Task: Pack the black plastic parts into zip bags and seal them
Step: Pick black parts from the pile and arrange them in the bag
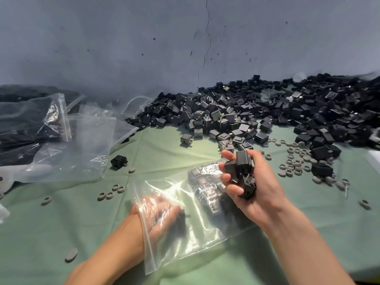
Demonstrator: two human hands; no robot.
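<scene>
Filling is the step in hand: the zip bag (195, 233) lies on the green cloth (61, 223) with its mouth at the left edge, where the left hand (158, 214) reaches inside (glare on the plastic hides whether those fingers pinch anything, so I cannot tell). The bagged parts (207, 194) sit toward the far end. The right hand (253, 194) hovers over the bag's far corner, fingers curled round a clutch of black parts (242, 159). To do it well, I judge, spread the mouth wide with the left hand, bring the handful round to that opening, and release low, so nothing catches the zip strip or scatters among the grey rings (294, 161).
</scene>
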